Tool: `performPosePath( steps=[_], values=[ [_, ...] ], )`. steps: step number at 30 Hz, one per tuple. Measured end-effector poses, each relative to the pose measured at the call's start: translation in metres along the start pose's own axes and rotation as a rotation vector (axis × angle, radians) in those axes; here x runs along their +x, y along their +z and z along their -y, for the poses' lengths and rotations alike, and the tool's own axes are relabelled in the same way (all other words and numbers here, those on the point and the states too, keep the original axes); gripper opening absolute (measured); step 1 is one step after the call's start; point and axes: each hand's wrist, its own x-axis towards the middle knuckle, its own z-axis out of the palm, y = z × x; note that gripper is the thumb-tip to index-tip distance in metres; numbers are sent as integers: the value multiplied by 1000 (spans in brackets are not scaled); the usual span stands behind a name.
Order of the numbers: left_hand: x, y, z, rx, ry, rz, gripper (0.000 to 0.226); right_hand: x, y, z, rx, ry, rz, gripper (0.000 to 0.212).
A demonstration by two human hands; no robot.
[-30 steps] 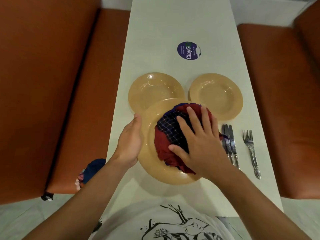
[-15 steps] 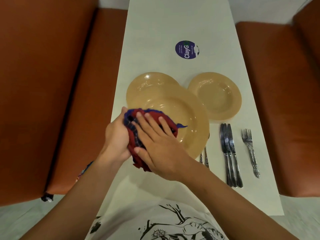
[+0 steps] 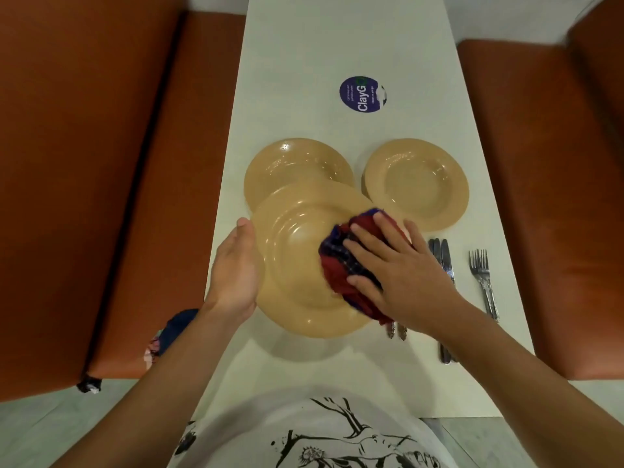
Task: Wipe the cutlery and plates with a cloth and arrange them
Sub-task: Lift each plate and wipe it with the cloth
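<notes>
Purple sticker (image 3: 362, 94) reads "ClayG"; right hand (image 3: 401, 275) presses cloth (image 3: 344, 261).

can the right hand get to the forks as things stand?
Probably yes. The forks lie in the open on the table, just right of the knives, nothing covering them. But the right hand is pressing the cloth onto the held plate, so it must let go first.

Round purple sticker (image 3: 362, 94) on the white table (image 3: 304, 79), reading "ClayG", smaller print illegible

long white table (image 3: 337, 45), orange padded benches (image 3: 101, 163), pale floor (image 3: 33, 427)
</notes>
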Motion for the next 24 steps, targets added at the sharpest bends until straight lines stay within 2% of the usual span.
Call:
performPosePath(
  steps=[4,6,8,11,14,17,20,24],
  values=[
    [-1,14,8,41,68,83,41,33,1,28,54,220,-6,77],
    [-1,19,8,14,75,106,39,48,3,52,144,259,-25,80],
    [4,20,7,-12,70,80,40,57,6,79,232,186,-35,76],
    [10,11,0,-96,17,2,36,50,9,104,297,-28,-22,72],
    [10,1,-7,-132,-40,-42,36,29,12,100,355,-226,13,66],
    [12,-10,-7,-119,-36,-82,36,6,15,75,355,-350,13,52],
    [15,-17,0,-124,-47,-95,32,-9,16,37,309,-344,18,44],
    [12,-15,7,-78,-40,-53,42,-10,15,-3,157,-192,58,54]
  ],
)
